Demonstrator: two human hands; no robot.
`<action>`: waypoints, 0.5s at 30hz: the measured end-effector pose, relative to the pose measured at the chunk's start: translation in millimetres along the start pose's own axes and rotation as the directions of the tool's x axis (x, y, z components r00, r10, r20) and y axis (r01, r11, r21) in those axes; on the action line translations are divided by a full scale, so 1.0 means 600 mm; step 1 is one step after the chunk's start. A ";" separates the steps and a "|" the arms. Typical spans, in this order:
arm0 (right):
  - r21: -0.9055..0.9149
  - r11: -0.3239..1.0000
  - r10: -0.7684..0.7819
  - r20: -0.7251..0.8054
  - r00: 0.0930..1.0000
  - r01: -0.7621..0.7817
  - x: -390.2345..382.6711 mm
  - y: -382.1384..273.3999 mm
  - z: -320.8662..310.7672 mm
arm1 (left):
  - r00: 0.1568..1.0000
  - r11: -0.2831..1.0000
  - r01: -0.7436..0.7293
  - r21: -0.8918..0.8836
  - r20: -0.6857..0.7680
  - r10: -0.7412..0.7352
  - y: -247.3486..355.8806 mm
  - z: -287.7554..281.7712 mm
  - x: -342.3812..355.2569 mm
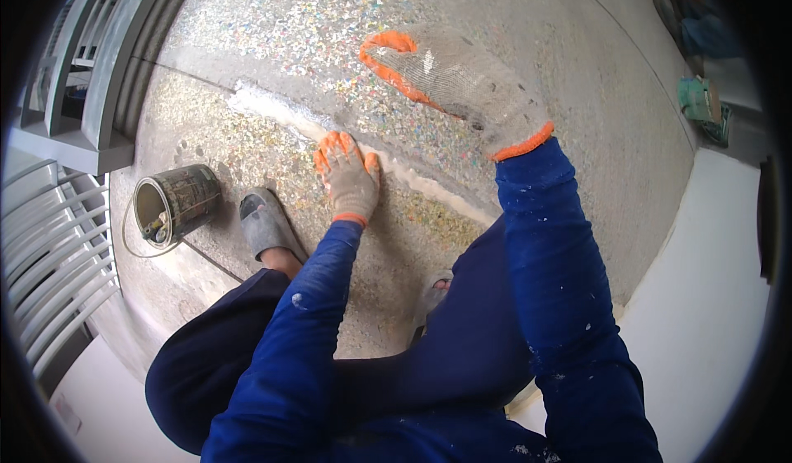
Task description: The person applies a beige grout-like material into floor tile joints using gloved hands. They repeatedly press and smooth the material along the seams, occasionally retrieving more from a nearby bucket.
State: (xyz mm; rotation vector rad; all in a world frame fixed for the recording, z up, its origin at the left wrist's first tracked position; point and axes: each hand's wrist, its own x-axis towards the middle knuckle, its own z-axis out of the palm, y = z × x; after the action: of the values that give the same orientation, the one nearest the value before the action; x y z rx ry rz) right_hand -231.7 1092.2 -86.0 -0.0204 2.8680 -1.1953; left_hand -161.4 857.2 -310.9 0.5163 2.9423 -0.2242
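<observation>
My left hand (353, 181), in a grey knit glove with orange-coated fingers, lies on the speckled floor with its fingers stretched out. Under and beside its fingertips runs a pale strip of powder or filler (425, 186), whiter at its far left end. My right hand (462, 83), in a matching glove, is farther off and to the right, above the floor. Its fingers are curled together, and the back of the glove hides whatever they may hold. White flecks mark the back of this glove.
A stained metal bucket (183, 201) with a wire handle lies or tilts at the left, small items inside. My grey slippers (268, 225) are on the floor close to the strip. Railings (74, 265) line the left; a green box (700, 100) stands far right by a white wall (701, 273).
</observation>
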 end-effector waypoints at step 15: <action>-0.191 0.965 0.219 0.227 0.949 -0.177 0.022 -0.015 0.013 | 0.999 1.000 0.001 -0.018 -0.044 -0.002 0.028 -0.010 0.002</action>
State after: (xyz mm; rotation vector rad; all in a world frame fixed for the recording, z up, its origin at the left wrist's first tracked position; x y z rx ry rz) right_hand -244.8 1079.9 -85.5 0.1058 2.6674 -0.8463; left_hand -157.6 874.0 -307.1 0.5235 2.9842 -0.1884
